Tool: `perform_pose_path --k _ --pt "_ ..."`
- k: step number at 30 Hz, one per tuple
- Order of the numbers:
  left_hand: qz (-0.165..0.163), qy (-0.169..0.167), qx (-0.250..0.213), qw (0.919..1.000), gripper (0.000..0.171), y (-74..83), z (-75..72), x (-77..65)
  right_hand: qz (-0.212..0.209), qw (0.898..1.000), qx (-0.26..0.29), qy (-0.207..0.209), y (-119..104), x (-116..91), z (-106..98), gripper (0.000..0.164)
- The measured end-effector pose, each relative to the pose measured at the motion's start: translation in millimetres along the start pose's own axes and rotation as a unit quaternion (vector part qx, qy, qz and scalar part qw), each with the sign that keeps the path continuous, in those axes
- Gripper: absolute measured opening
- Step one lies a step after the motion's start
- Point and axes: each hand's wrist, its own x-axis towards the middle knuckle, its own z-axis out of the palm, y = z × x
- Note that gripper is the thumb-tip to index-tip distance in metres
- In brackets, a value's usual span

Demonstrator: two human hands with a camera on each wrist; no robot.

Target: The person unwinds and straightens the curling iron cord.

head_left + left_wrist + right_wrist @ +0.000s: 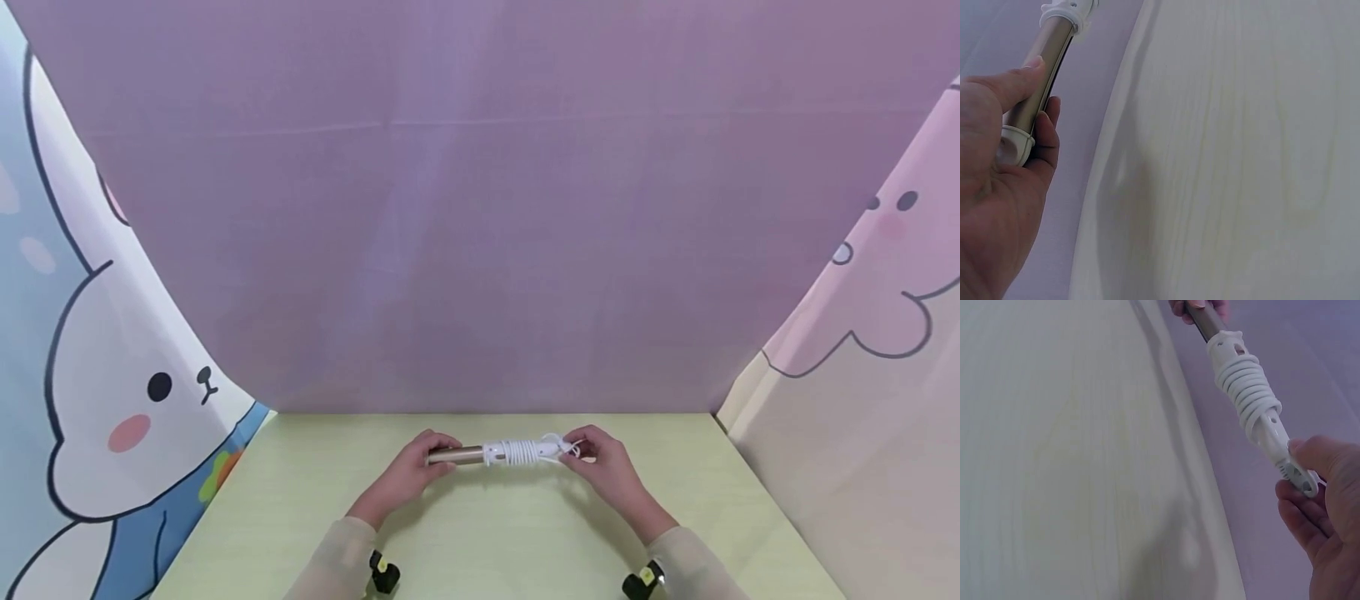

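Observation:
A hair iron (468, 455) with a gold barrel and white handle lies nearly level between both hands, above the table. Its white cord (519, 452) winds in several turns round the handle. My left hand (411, 468) holds the barrel's far end, thumb on one side and fingers on the other. In the left wrist view, the white end cap (1016, 145) sits against that palm. My right hand (606, 471) pinches the handle's tail end, where loose cord loops show in the head view. The right wrist view shows the ribbed tail (1297, 475) between thumb and fingers.
A pale wood-grain table (480, 542) lies below the hands. Behind it hangs a plain purple cloth (480, 250). Printed cartoon cloths stand at the left (112, 358) and right (862, 400). Each wrist wears a small black camera.

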Motion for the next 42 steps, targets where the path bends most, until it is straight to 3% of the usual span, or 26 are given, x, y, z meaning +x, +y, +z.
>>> perform_pose_path --k 7,13,16,20,29,33,39,42 --pt "0.006 -0.002 0.000 1.0000 0.029 0.4 -0.1 -0.8 0.015 1.000 -0.011 0.012 0 2 5 0.031" --pt "0.015 -0.007 0.002 0.9999 0.030 1.6 -1.1 -1.2 -0.081 0.990 -0.112 0.043 3 2 7 0.035" --pt "0.015 -0.009 -0.001 0.9998 0.032 1.7 -1.0 -0.2 -0.119 0.983 -0.130 0.048 4 2 6 0.034" --pt "0.008 -0.010 -0.004 0.9999 0.032 0.1 -0.3 1.2 -0.134 0.981 -0.132 0.045 5 3 5 0.034" --pt "0.022 -0.022 -0.002 0.9995 0.027 1.9 3.8 1.3 -0.191 0.961 -0.195 0.036 7 4 2 0.034" --pt "0.025 -0.024 -0.004 0.9994 0.028 2.1 4.6 1.6 -0.185 0.966 -0.176 0.035 5 6 -2 0.034" --pt "0.025 -0.012 -0.001 0.9996 0.029 2.2 1.4 -1.4 -0.139 0.986 -0.087 0.026 6 8 -5 0.031" --pt "0.021 -0.011 -0.005 0.9997 0.029 3.6 0.2 -1.9 -0.125 0.991 -0.052 0.024 9 9 -6 0.029"
